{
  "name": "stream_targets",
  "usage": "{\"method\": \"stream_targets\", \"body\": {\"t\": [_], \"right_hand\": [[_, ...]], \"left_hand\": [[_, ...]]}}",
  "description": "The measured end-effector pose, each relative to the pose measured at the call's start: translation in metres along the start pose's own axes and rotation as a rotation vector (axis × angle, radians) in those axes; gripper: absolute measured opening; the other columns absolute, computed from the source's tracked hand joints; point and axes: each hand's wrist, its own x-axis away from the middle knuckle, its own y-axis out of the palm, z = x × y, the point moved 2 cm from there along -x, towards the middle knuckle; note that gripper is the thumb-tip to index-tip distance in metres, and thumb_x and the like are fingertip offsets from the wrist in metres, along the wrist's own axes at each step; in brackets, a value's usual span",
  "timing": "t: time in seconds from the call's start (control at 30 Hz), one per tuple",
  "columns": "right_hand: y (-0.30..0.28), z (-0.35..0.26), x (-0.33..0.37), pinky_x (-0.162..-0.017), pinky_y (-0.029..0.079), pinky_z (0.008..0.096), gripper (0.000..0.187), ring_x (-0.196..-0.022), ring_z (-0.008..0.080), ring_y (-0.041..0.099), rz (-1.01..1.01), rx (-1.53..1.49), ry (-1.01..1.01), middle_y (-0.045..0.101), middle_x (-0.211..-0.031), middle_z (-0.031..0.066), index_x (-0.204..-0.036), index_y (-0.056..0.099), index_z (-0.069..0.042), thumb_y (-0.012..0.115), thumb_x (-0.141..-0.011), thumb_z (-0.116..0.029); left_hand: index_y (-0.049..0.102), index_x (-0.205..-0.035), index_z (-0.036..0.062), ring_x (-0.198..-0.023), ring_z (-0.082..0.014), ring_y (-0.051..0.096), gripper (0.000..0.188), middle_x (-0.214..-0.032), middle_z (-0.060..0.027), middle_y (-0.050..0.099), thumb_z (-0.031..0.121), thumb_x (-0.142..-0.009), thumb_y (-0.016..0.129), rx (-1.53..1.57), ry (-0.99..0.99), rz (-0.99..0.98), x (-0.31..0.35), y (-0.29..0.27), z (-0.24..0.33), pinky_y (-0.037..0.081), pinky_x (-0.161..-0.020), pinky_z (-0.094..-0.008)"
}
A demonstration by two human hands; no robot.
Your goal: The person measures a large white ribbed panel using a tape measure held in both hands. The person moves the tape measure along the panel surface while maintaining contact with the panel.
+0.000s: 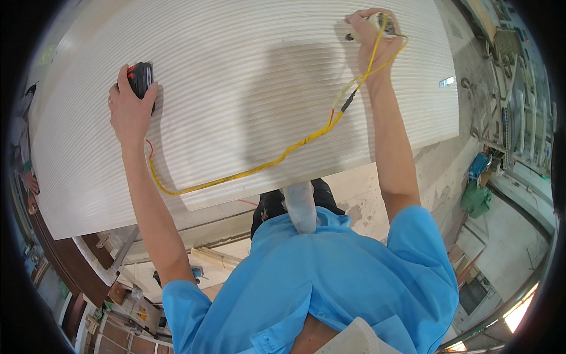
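A large white ribbed panel [206,112] lies before me. At its left, my left hand [128,112] grips a black and red battery pack [140,79], thumb on one side and fingers on the other. Toward the far right, my right hand [377,52] is closed round a pale device with dark parts [386,25], partly hidden by the fingers. A yellow cable [253,171] runs in a curve across the panel from beside my left wrist to my right hand. Near my right forearm it splits at a black taped joint [349,101]. A thin red wire end [150,147] shows by my left wrist.
The panel's near edge ends just before my body. Metal frames and stacked parts [522,94] stand at the right, beside a green bag [476,199]. Another person's hand [30,183] shows at the far left. A small shiny sticker [446,82] lies near the panel's right edge.
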Motion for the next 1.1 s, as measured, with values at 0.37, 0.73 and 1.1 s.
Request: {"method": "stream_targets", "body": {"t": [0.37,0.73,1.1], "right_hand": [[0.01,0.008,-0.004,-0.072,0.053,0.0298,0.021,-0.075,0.0129,0.064,-0.038,-0.074,0.047,0.071,-0.081,0.0052,-0.091,0.066,-0.003,0.082,-0.077,-0.007],[0.018,0.017,-0.014,-0.072,0.054,0.031,0.018,-0.077,0.0149,0.065,0.019,0.032,0.07,0.07,-0.084,0.0045,-0.091,0.066,-0.004,0.08,-0.08,-0.009],[0.027,0.012,-0.019,-0.069,0.053,0.0301,0.016,-0.075,0.015,0.064,0.076,0.051,0.069,0.068,-0.086,0.004,-0.095,0.066,-0.006,0.077,-0.083,-0.003]], "left_hand": [[0.043,-0.158,0.0202,-0.133,-0.0417,0.055,0.083,-0.145,-0.0193,0.056,0.048,-0.086,0.074,-0.001,-0.015,-0.019,-0.002,0.0,0.001,0.052,-0.103,-0.0549],[0.044,-0.157,0.0199,-0.131,-0.0419,0.056,0.082,-0.144,-0.0198,0.056,0.046,-0.086,0.075,-0.01,-0.016,-0.017,-0.003,-0.003,0.004,0.053,-0.103,-0.0549],[0.044,-0.157,0.0198,-0.13,-0.0423,0.056,0.081,-0.141,-0.0196,0.057,0.046,-0.087,0.074,0.006,0.001,-0.007,-0.007,-0.001,0.003,0.053,-0.102,-0.0547]]}}
